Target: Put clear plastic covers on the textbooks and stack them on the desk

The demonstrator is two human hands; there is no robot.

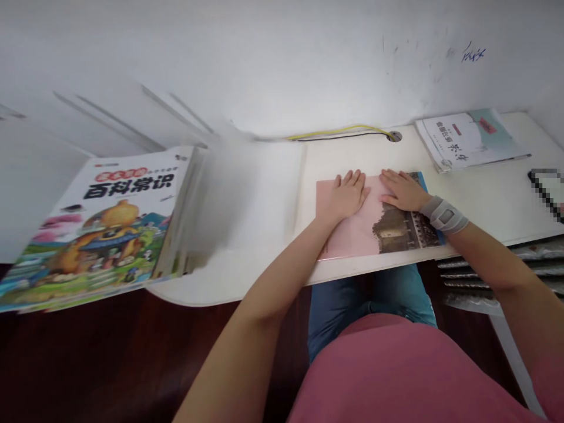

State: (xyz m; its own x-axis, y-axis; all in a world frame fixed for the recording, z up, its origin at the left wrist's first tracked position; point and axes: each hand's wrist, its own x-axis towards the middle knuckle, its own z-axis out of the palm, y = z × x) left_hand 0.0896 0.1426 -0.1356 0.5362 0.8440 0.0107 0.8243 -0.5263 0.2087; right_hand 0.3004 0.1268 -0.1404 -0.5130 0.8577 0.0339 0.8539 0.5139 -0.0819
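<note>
I saw the left hand (350,198) and right hand (404,191) spread flat, gripping nothing, seemingly pressing down the pink book (350,239) on the white desk (480,205), where any lift next would have called for a hold under its edge.

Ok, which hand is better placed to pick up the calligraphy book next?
Probably the right hand: it is nearer the calligraphy book, while the left hand lies farther off, flat on the pink-covered book.
</note>
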